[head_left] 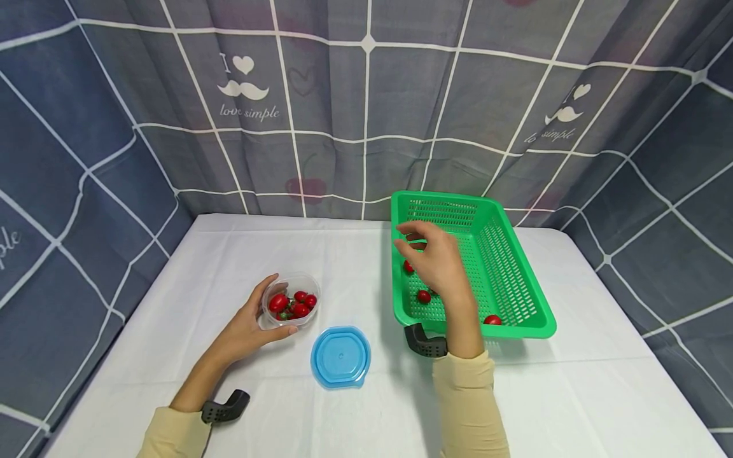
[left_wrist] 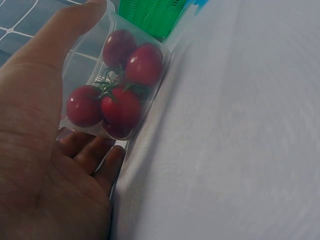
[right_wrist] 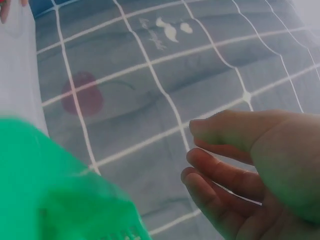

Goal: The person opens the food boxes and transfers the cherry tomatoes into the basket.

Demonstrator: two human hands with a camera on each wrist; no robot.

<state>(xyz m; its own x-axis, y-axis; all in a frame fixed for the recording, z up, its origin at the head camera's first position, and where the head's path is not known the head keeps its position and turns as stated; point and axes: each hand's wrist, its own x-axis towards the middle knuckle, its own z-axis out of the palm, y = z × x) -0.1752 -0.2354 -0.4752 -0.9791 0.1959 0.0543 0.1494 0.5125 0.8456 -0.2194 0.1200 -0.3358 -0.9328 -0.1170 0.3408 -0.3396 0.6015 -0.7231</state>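
My left hand (head_left: 246, 331) grips a small clear plastic container (head_left: 314, 287) at the left of the table, thumb on the near side and fingers around the far side. Several red cherry tomatoes (left_wrist: 121, 107) with green stems lie inside it. Over the left part of a green plastic basket (head_left: 521, 286) hovers my right hand (head_left: 439, 261), its fingers loosely bent and nothing between them, as the right wrist view also shows. Beneath and beside that hand, a few cherry tomatoes (head_left: 424, 296) lie on the basket floor, partly hidden by the hand and arm.
A blue lid (head_left: 341, 357) lies flat on the white tablecloth (head_left: 355, 273) between the container and the basket. Another tomato (head_left: 492, 320) sits at the basket's near edge. Grey checked curtains (head_left: 321, 83) hang behind and at both sides.
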